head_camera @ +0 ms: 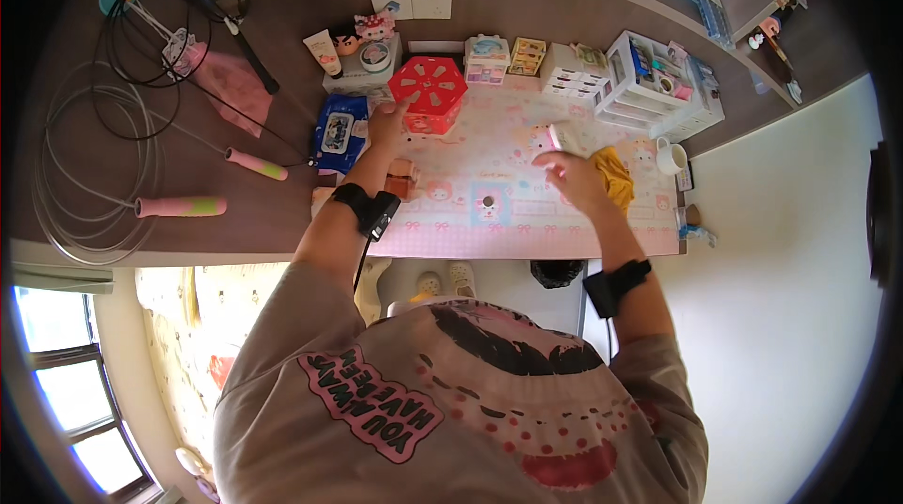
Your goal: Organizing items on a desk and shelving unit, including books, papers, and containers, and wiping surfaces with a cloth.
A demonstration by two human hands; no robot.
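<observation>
At the back of the desk, a red hexagonal box has cutouts in its top. My left hand is at its near left side, thumb at the top edge and the other fingers partly hidden. My right hand hovers over the desk with fingers bent and apart, nothing seen in them. Just beyond it lies a small white object, too unclear to name. A crumpled yellow cloth is right beside that hand, partly covered by it. Below my left hand is a brown translucent block-like object.
A blue wipes pack lies left of my left forearm. Small drawer boxes and a white drawer organizer line the back. A white mug stands at the right edge. A jump rope handle and cables lie left.
</observation>
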